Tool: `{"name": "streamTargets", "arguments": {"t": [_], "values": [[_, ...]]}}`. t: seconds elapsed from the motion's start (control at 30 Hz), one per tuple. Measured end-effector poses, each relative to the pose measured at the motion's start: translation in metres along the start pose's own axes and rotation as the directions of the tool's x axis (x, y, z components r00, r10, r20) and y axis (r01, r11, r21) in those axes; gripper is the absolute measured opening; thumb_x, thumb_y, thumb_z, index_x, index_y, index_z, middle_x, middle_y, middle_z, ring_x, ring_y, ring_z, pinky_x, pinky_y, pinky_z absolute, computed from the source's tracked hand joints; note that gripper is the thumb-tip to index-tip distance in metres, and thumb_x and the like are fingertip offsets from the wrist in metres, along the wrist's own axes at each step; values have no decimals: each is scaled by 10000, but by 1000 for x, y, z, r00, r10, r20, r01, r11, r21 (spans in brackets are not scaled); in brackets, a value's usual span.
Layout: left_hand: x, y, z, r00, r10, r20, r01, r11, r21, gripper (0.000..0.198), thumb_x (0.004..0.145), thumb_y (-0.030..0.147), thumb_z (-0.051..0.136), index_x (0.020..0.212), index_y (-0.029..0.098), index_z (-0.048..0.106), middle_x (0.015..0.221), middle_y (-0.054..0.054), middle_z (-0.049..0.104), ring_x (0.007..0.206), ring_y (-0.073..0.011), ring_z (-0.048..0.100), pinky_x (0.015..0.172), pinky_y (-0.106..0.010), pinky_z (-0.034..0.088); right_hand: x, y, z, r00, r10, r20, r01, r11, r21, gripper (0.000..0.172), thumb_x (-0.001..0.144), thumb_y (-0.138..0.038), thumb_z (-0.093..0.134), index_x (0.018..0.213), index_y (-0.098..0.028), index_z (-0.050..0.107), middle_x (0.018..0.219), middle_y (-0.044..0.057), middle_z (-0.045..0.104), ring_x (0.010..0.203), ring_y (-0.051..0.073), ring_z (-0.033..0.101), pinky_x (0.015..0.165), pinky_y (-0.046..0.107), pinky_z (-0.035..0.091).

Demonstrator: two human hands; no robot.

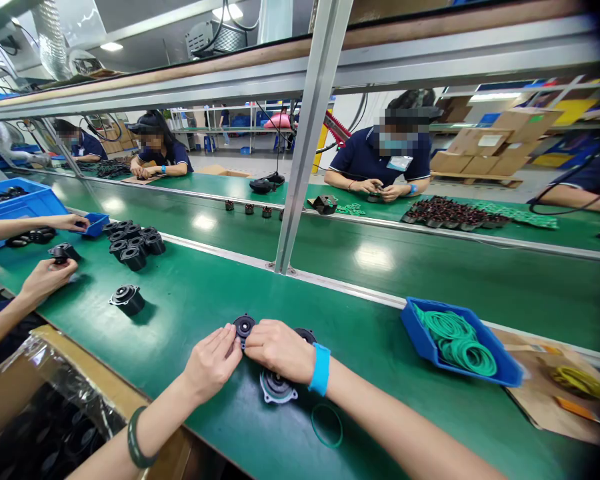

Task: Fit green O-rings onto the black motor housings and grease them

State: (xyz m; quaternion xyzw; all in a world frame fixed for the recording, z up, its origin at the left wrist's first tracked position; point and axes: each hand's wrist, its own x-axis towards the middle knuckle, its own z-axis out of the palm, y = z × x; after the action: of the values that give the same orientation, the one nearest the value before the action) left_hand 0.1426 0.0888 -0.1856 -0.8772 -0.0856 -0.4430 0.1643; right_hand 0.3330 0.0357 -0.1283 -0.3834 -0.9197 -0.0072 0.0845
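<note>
- The left hand [213,363] and the right hand [280,350] meet at a small black round part [243,327], which lies on the green table [205,287] just in front of the person.
- The left fingertips are closed on its lower rim. The right fingers are bent over beside it with their tips hidden, so I cannot tell if they grip or only press.
- To my judgement, the step in hand is fitting or seating something on this part (the detail is too small to see). The next move calls for a steady hold from both sides.
- A second black part [307,333] shows behind the right hand, and a grey-rimmed part [276,388] lies under that wrist, with a loose green ring [327,425] near it.
- The blue tray [420,337] of green rings [460,340] stands well apart, to the right.
- On the left, a neighbour's hand [45,277] works near a single black housing [127,299]. Nothing blocks the hands.
</note>
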Motion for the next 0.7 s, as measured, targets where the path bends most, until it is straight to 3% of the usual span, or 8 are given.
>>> {"name": "streamTargets", "arguments": {"t": [0.17, 0.23, 0.3, 0.33, 0.37, 0.43, 0.53, 0.7], "values": [[-4, 1, -1, 999, -32, 18, 32, 999, -5, 193, 870, -5, 483, 935, 62, 652, 1038, -160, 678, 936, -249, 683, 808, -361, 585, 1, 7, -14, 1000, 31, 5, -31, 985, 169, 171, 917, -226, 576, 792, -144, 659, 856, -12, 662, 817, 84, 583, 748, 238, 395], [-1, -3, -6, 994, -99, 56, 101, 994, -44, 116, 891, 91, 547, 941, 113, 649, 1018, -102, 685, 933, -211, 677, 873, -383, 564, -11, 8, -26, 983, 175, -51, -157, 955, 251, 224, 965, -247, 499, 868, -147, 674, 922, -2, 667, 859, 64, 600, 811, 193, 433], [5, -8, -12, 964, -201, 172, 227, 963, -147, 272, 852, 268, 667, 1090, 143, 621, 1142, -113, 637, 1074, -235, 624, 971, -451, 508, -29, -2, -36, 886, 452, -105, -394, 851, 347, 303, 980, -357, 463, 985, -133, 667, 1073, 68, 637, 992, 116, 590, 901, 248, 456], [9, -11, -15, 933, -239, 270, 301, 929, -217, 523, 797, 376, 727, 1239, 150, 561, 1281, -149, 555, 1205, -275, 546, 1015, -489, 468, -37, -10, -38, 827, 555, -88, -489, 788, 374, 414, 921, -493, 533, 1105, -141, 650, 1216, 113, 577, 1133, 187, 545, 978, 333, 445], [12, -14, -16, 887, -246, 390, 371, 883, -288, 808, 732, 484, 765, 1394, 156, 440, 1426, -190, 411, 1334, -323, 414, 1052, -522, 420, -44, -21, -37, 805, 593, -21, -548, 756, 357, 727, 766, -665, 636, 1282, -154, 583, 1389, 163, 443, 1305, 294, 415, 1057, 451, 392], [18, -16, -14, 764, -160, 625, 486, 780, -395, 1220, 625, 646, 773, 1557, 194, 129, 1569, -216, 45, 1455, -392, 101, 1097, -573, 317, -55, -42, -28, 786, 601, 145, -618, 756, 216, 1235, 527, -817, 690, 1513, -155, 348, 1554, 228, 78, 1426, 476, 17, 1093, 679, 152], [23, -12, 1, 645, 30, 764, 525, 709, -471, 1358, 548, 760, 736, 1569, 257, -5, 1561, -187, -150, 1441, -430, -97, 1113, -623, 203, -61, -58, -7, 736, 654, 177, -668, 744, 28, 1113, 652, -666, 714, 1531, -120, 306, 1558, 232, 13, 1423, 474, -73, 1084, 702, -10], [39, 8, 50, 751, -16, 661, 421, 782, -459, 1334, 559, 684, 784, 1566, 233, 35, 1523, -220, -22, 1437, -417, 27, 1129, -580, 233, -71, -21, 2, 748, 662, 41, -663, 748, 25, 850, 743, -453, 642, 1454, -46, 417, 1479, 187, 314, 1397, 337, 226, 1186, 554, 111]]}}
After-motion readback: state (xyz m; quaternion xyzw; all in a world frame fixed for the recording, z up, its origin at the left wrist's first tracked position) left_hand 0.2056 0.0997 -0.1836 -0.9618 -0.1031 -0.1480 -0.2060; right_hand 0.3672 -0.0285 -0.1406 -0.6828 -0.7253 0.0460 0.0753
